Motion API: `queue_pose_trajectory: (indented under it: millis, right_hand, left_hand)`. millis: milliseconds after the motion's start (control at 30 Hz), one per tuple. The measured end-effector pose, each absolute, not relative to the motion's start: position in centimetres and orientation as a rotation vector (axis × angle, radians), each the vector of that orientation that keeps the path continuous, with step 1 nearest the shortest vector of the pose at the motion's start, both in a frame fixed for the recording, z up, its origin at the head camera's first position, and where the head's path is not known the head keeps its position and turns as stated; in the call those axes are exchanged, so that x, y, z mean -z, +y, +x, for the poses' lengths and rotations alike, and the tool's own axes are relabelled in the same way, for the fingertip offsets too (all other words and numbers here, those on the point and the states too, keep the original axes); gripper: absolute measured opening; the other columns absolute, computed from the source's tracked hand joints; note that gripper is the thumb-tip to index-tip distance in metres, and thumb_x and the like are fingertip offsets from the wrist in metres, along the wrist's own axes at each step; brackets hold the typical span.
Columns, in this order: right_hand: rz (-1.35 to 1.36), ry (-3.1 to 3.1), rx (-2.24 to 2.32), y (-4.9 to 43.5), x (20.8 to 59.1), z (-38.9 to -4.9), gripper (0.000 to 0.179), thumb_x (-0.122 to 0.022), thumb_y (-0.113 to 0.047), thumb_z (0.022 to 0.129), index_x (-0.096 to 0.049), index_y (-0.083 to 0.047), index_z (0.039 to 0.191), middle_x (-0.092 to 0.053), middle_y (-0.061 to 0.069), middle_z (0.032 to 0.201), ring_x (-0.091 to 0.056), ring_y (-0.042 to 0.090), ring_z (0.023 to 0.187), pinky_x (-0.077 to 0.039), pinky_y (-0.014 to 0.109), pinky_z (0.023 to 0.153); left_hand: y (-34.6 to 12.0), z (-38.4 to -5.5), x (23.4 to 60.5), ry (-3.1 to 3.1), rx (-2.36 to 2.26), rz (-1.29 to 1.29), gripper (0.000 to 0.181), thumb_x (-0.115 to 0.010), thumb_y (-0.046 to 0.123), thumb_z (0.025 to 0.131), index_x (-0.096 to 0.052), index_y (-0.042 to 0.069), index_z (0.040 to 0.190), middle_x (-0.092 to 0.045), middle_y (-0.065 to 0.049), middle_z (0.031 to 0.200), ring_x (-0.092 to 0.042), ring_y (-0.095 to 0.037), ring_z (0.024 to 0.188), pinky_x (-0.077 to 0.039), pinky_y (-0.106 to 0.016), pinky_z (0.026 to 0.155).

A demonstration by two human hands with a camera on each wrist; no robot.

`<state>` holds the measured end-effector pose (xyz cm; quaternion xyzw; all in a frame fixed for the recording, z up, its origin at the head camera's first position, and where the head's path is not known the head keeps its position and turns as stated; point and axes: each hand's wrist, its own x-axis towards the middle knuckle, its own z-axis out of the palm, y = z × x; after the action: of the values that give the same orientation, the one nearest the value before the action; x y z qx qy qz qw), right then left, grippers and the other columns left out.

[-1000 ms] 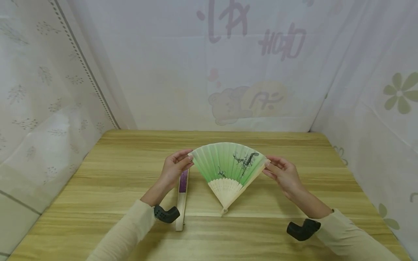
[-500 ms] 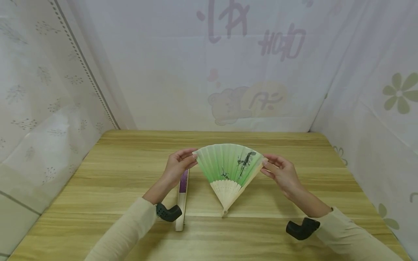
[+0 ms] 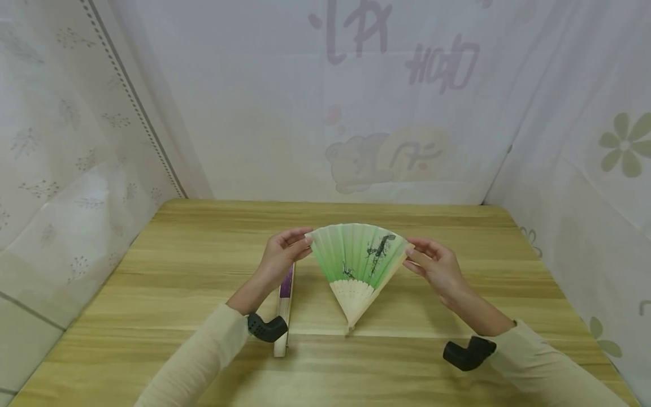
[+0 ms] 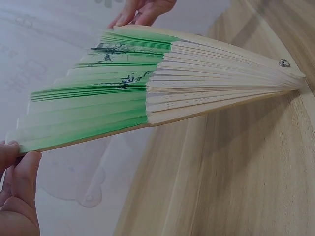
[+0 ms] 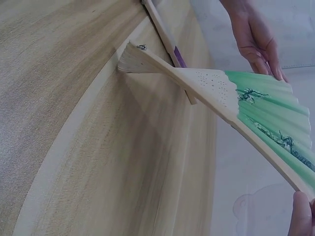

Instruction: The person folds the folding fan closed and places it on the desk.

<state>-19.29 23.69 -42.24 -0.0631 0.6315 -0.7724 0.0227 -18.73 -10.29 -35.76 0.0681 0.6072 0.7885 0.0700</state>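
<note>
A green folding fan (image 3: 351,254), printed with dark branches, is spread partway between both hands. Its pale ribs narrow to a pivot pin (image 4: 284,63) close over the table. My left hand (image 3: 281,254) pinches the upper left corner between thumb and fingers. On the opposite side my right hand (image 3: 438,265) pinches the outer guard stick near its top. Pleats bunch unevenly in the left wrist view. A second folding fan (image 3: 283,316), closed, with a purple upper part, lies left of the green one, partly covered by my left hand and wrist camera.
Wood-grain table (image 3: 203,226) under everything. A pale printed cloth (image 3: 254,113) hangs behind it, with more patterned cloth at both sides. Black wrist cameras (image 3: 469,354) stick out from both sleeves.
My left hand has moved a little right, bringing the fan's sides closer together. My right hand has shifted slightly left. Both keep their pinch on the green fan.
</note>
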Motion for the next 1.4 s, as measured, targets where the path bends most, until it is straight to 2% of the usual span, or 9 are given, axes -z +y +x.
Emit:
queue_pose_trajectory:
  millis: [133,167,400,533,633,833,1067,1267,1400]
  right_hand:
    - [-0.249,1.877,2.446,22.4,39.6,-18.0,0.029,-0.057,-0.003,0.085,-0.055,0.002,0.113,-0.054,0.014,0.100,-0.059,0.024,0.090,-0.049,0.032,0.076]
    - [-0.237,1.901,2.432,21.7,38.2,-17.3,0.029,-0.059,-0.006,0.084,-0.055,0.001,0.111,-0.054,0.012,0.099,-0.059,0.022,0.090,-0.049,0.031,0.076]
    - [-0.039,2.052,2.312,19.4,34.0,-15.3,0.030,-0.058,-0.008,0.085,-0.051,0.004,0.111,-0.053,0.005,0.094,-0.059,0.012,0.084,-0.048,0.027,0.078]
    - [-0.018,2.064,2.296,19.1,33.7,-15.3,0.030,-0.058,-0.008,0.085,-0.050,0.003,0.112,-0.054,0.005,0.095,-0.059,0.011,0.084,-0.048,0.027,0.077]
    - [-0.102,2.025,2.346,19.4,34.3,-15.5,0.031,-0.061,-0.011,0.084,-0.052,0.001,0.112,-0.055,0.005,0.097,-0.060,0.012,0.084,-0.049,0.027,0.076]
    - [-0.073,2.065,2.310,18.9,34.2,-15.4,0.039,-0.063,-0.015,0.082,-0.049,0.004,0.112,-0.053,0.007,0.095,-0.059,0.013,0.086,-0.047,0.030,0.080]
    - [-0.110,2.007,2.347,19.0,34.9,-15.5,0.033,-0.062,-0.012,0.083,-0.052,0.001,0.111,-0.052,0.005,0.091,-0.059,0.013,0.083,-0.049,0.029,0.077]
    - [0.017,2.044,2.289,18.5,33.4,-15.2,0.033,-0.055,-0.006,0.087,-0.045,0.007,0.115,-0.053,0.003,0.091,-0.059,0.010,0.082,-0.048,0.028,0.079]
    - [0.007,2.041,2.293,18.5,33.0,-15.2,0.036,-0.056,-0.007,0.087,-0.042,0.009,0.116,-0.054,0.002,0.092,-0.059,0.010,0.081,-0.048,0.028,0.079]
  left_hand:
    - [-10.1,-18.7,35.6,1.824,-2.372,0.199,0.033,-0.055,0.000,0.086,-0.048,-0.011,0.116,-0.058,-0.003,0.091,-0.060,-0.012,0.085,-0.048,-0.025,0.077]
    - [-10.1,-18.7,35.6,1.822,-2.375,0.198,0.033,-0.055,-0.001,0.086,-0.048,-0.011,0.116,-0.059,-0.003,0.091,-0.060,-0.012,0.085,-0.048,-0.025,0.077]
    - [-9.6,-18.8,35.5,1.814,-2.371,0.214,0.033,-0.054,-0.002,0.086,-0.047,-0.012,0.117,-0.059,-0.002,0.090,-0.060,-0.011,0.084,-0.048,-0.025,0.077]
    - [-9.4,-18.8,35.4,1.822,-2.365,0.215,0.033,-0.054,-0.002,0.086,-0.048,-0.012,0.116,-0.059,-0.003,0.091,-0.060,-0.012,0.085,-0.048,-0.026,0.078]
    - [-9.3,-18.8,35.3,1.826,-2.363,0.224,0.033,-0.054,-0.001,0.086,-0.048,-0.012,0.116,-0.058,-0.003,0.092,-0.060,-0.012,0.085,-0.048,-0.026,0.078]
    - [-9.0,-18.8,35.2,1.806,-2.369,0.218,0.032,-0.054,-0.003,0.085,-0.049,-0.012,0.115,-0.059,-0.003,0.090,-0.060,-0.011,0.082,-0.048,-0.026,0.077]
    - [-8.6,-18.9,35.4,1.828,-2.353,0.227,0.030,-0.054,-0.003,0.085,-0.050,-0.011,0.114,-0.060,-0.003,0.090,-0.061,-0.011,0.083,-0.048,-0.026,0.077]
    - [-8.2,-18.9,35.3,1.810,-2.367,0.236,0.032,-0.053,-0.004,0.085,-0.048,-0.014,0.115,-0.061,-0.003,0.089,-0.061,-0.011,0.083,-0.048,-0.027,0.078]
    - [-8.0,-18.8,35.1,1.804,-2.374,0.243,0.032,-0.053,-0.005,0.085,-0.048,-0.014,0.115,-0.061,-0.002,0.089,-0.061,-0.011,0.083,-0.048,-0.027,0.078]
